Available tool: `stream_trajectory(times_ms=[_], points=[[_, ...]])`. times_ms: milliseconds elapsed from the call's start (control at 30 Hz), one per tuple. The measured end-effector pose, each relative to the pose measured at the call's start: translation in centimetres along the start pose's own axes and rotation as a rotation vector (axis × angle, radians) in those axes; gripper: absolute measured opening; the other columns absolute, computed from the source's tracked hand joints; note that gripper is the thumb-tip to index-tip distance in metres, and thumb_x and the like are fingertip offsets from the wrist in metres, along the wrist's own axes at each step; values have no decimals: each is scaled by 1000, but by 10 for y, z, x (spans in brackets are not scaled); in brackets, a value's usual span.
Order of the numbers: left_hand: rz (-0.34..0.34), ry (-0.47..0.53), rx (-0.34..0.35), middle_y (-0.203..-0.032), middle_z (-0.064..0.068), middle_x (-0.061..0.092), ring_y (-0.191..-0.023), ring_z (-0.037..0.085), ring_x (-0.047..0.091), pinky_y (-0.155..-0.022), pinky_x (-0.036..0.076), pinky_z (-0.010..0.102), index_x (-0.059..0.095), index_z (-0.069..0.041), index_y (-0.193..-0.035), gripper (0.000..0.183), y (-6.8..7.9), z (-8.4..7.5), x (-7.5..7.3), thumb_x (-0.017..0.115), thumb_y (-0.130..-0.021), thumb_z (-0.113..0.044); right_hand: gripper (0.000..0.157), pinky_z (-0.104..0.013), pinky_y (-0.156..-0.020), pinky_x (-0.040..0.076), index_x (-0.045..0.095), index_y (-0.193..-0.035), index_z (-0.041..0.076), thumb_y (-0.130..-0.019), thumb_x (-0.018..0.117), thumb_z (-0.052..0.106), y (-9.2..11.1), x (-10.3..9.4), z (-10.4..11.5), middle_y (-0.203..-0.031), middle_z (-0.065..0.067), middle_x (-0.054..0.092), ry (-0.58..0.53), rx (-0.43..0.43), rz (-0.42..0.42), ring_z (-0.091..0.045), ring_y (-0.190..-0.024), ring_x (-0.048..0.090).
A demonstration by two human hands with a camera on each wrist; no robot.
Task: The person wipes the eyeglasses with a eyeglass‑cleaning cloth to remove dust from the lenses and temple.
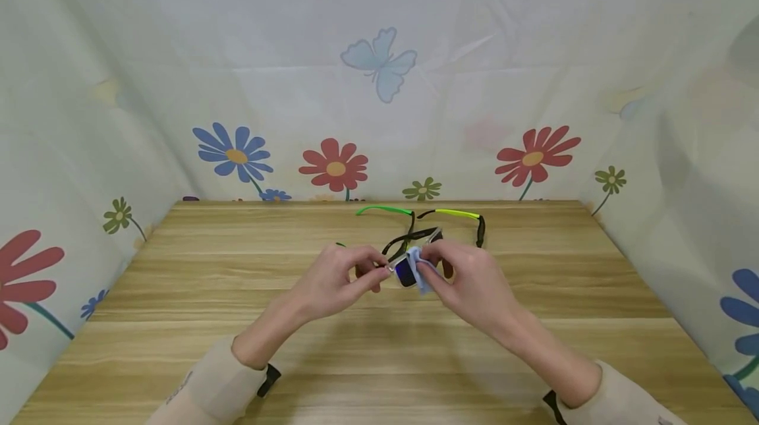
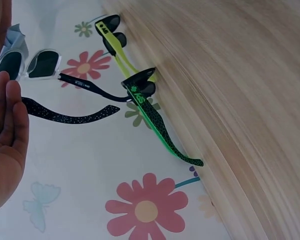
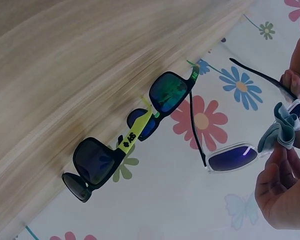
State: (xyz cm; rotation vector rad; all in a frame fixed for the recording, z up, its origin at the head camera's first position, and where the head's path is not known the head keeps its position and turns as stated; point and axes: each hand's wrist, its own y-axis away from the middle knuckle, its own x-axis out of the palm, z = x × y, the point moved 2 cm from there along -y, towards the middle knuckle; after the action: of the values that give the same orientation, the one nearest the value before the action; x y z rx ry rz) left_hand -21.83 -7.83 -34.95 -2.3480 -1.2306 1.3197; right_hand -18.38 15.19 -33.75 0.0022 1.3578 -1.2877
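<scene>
Head view: above the wooden table [image 1: 332,372], near its middle, the left hand [image 1: 340,284] pinches the left end of clear-framed sunglasses [image 1: 406,273], and the right hand [image 1: 479,285] pinches a light blue cloth [image 1: 423,279] against their front. On the far side lie green-and-black sunglasses [image 1: 388,209], with yellow-and-black sunglasses [image 1: 458,213] to their right.

Left wrist view: the held pair's speckled black temple [image 2: 65,116] stretches unfolded past the left hand's fingers.

Right wrist view: the cloth bunches between the lenses [image 3: 233,159], gripped in the right hand's fingertips.

Wood-grain table [image 1: 332,372] – near far edge, green-and-black sunglasses [image 3: 167,95]; just beside, to right, yellow-and-black sunglasses [image 3: 94,161].
</scene>
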Motion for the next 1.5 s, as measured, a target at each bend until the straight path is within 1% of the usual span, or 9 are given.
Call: stream_trajectory(times_ms=[100,300,533,600,833,1167,1200,1333,1500], points=[[6,-2,-11,-72,-7,71,-66,-2,64,-48,46,25,73,-9,-101,4,1,0,0,71,-99,-11,15,-22,-53,46,71,-96,8,-87,83,7,0,0,-3,-84,2,68,5,22,10,-8,-63,54],[17,-8,-23,-73,-10,70,-66,-3,64,-49,46,23,73,-9,-101,5,2,0,1,70,-100,-13,16,-24,-55,47,70,-96,7,-87,83,6,3,-1,-8,-84,1,69,26,66,21,-11,-64,56],[0,2,-7,-73,-8,71,-66,-2,64,-47,46,25,73,-8,-100,4,2,2,0,70,-99,-11,14,-24,-55,48,70,-97,6,-89,82,7,2,-1,-10,-84,0,69,22,82,29,-12,-64,56],[-4,-2,0,-73,-9,70,-66,-2,64,-48,47,24,73,-9,-100,4,0,2,0,70,-99,-12,15,-24,-55,48,70,-97,6,-88,82,7,1,-1,-9,-84,0,69,18,79,24,-12,-64,56],[-13,-13,23,-72,-7,71,-66,-2,64,-44,41,21,74,-7,-99,5,-5,1,0,71,-99,-11,15,-23,-55,48,70,-96,7,-88,83,8,-1,-4,-2,-85,2,69,11,50,21,-11,-65,57],[0,-10,-11,-72,-6,71,-67,-2,64,-46,45,23,73,-9,-99,4,-2,0,2,71,-99,-13,14,-23,-56,47,70,-94,11,-88,82,9,0,1,9,-83,7,66,-45,9,40,-10,-67,56],[0,-10,-12,-72,-6,71,-67,-2,64,-46,44,23,73,-9,-99,4,-2,0,2,72,-99,-13,14,-23,-57,47,70,-94,11,-88,82,9,0,2,11,-83,8,66,-46,7,44,-10,-67,56],[1,-12,-3,-73,-7,71,-66,-3,64,-49,49,25,73,-9,-101,4,-3,0,3,71,-99,-12,14,-23,-58,47,70,-94,12,-88,83,9,0,2,15,-83,9,66,-42,-4,53,-8,-68,56],[-1,-7,5,-72,-7,71,-65,-3,63,-50,51,26,73,-8,-101,4,-3,0,4,71,-99,-11,15,-22,-58,46,70,-94,12,-88,83,9,0,3,16,-82,10,65,-34,-19,49,-8,-68,54]])
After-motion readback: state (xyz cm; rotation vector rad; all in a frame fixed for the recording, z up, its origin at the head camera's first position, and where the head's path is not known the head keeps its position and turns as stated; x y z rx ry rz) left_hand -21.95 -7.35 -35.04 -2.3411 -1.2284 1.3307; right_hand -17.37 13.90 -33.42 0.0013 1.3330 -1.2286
